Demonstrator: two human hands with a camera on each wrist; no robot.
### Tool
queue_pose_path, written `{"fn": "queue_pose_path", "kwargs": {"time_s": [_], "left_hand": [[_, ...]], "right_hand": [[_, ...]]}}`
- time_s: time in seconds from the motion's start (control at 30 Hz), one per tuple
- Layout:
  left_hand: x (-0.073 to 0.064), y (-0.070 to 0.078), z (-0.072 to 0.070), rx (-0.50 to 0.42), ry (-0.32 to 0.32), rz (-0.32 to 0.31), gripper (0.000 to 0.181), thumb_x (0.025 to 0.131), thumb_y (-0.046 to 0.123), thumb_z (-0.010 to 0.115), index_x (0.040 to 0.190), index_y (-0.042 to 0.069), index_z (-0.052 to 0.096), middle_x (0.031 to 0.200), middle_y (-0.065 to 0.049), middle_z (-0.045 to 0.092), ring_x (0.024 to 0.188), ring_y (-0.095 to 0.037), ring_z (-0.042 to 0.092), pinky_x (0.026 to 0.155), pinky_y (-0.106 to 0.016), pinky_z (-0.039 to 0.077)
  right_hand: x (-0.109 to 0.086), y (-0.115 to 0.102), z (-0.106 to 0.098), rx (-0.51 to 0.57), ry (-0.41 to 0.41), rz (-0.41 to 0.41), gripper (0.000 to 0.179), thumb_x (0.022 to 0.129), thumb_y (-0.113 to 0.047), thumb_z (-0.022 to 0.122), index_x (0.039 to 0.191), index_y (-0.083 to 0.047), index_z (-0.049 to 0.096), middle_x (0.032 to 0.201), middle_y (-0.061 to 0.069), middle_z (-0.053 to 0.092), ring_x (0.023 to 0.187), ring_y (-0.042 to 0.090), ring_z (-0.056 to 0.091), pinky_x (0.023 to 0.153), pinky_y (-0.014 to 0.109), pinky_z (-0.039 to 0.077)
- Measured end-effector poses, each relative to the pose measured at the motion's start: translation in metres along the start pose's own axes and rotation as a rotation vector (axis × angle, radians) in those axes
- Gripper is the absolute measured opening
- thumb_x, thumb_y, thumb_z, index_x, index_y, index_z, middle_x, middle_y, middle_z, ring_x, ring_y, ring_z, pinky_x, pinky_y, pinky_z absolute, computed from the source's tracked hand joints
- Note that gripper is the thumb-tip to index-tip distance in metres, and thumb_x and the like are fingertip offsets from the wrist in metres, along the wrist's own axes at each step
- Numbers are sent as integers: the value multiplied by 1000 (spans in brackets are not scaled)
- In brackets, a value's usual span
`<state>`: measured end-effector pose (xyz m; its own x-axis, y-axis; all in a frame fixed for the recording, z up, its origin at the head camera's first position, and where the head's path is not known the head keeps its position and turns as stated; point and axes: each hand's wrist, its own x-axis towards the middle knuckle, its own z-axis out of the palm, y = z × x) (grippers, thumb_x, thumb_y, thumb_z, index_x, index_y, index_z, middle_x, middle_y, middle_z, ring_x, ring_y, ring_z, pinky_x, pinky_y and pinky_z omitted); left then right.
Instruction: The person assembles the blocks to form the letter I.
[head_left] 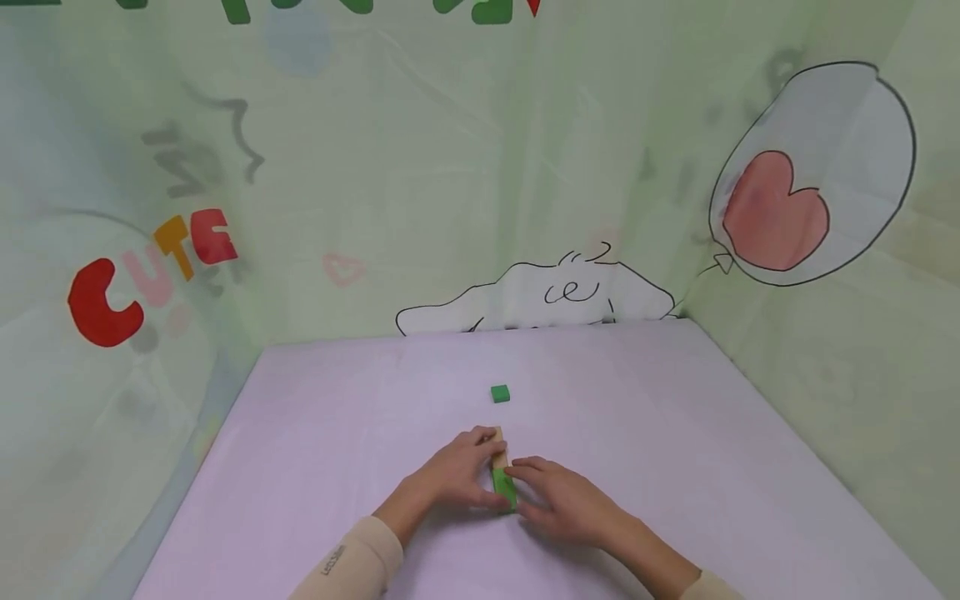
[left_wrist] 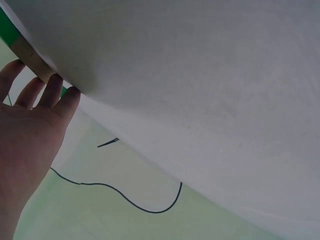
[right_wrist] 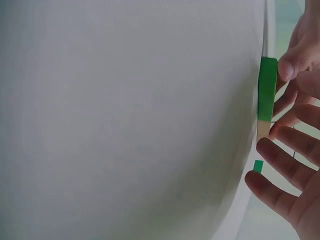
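Note:
A green rectangular block point(head_left: 506, 492) and a plain wooden block point(head_left: 498, 457) lie end to end on the pale lilac surface. My left hand point(head_left: 461, 471) is at their left side, fingertips against the wooden block and thumb beside the green one. In the left wrist view its fingers point(left_wrist: 52, 90) reach along the wooden block point(left_wrist: 31, 57), gently bent. To the right of the blocks is my right hand point(head_left: 562, 504), its fingers loosely extended and the index fingertip near the joint. Whether that fingertip touches is unclear.
A small green block point(head_left: 500, 393) lies farther back, beyond the wooden block. Pale green printed cloth point(head_left: 337, 167) stands behind and on both sides of the lilac tabletop point(head_left: 322, 417).

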<state>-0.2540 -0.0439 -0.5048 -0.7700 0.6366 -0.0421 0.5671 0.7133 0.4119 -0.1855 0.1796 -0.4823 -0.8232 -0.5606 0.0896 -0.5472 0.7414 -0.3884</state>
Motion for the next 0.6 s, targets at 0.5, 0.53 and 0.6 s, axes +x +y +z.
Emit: {"fn": "queue_pose_path", "kwargs": {"time_s": [0.5, 0.53, 0.6], "left_hand": [[-1, 2, 1, -1, -2, -21, 90, 77, 62, 80, 153, 21, 52, 160, -1, 42, 144, -23, 46, 114, -38, 45], [-1, 2, 1, -5, -2, -23, 90, 77, 61, 80, 153, 22, 52, 161, -1, 42, 144, -23, 46, 114, -38, 45], [-1, 2, 0, -11, -4, -25, 89, 78, 61, 80, 153, 22, 52, 161, -1, 41, 144, -23, 45, 114, -38, 45]], "right_hand": [[25, 22, -9, -10, 138, 193, 45, 98, -27, 71, 139, -12, 63, 135, 8, 66, 128, 33, 61, 106, 52, 50], [27, 23, -9, -14, 144, 207, 46, 98, -28, 71, 140, -13, 63, 135, 8, 66, 128, 33, 61, 106, 52, 50], [32, 24, -9, -22, 155, 228, 46, 98, -28, 71, 141, -13, 62, 136, 9, 66, 129, 33, 61, 106, 53, 50]]}}
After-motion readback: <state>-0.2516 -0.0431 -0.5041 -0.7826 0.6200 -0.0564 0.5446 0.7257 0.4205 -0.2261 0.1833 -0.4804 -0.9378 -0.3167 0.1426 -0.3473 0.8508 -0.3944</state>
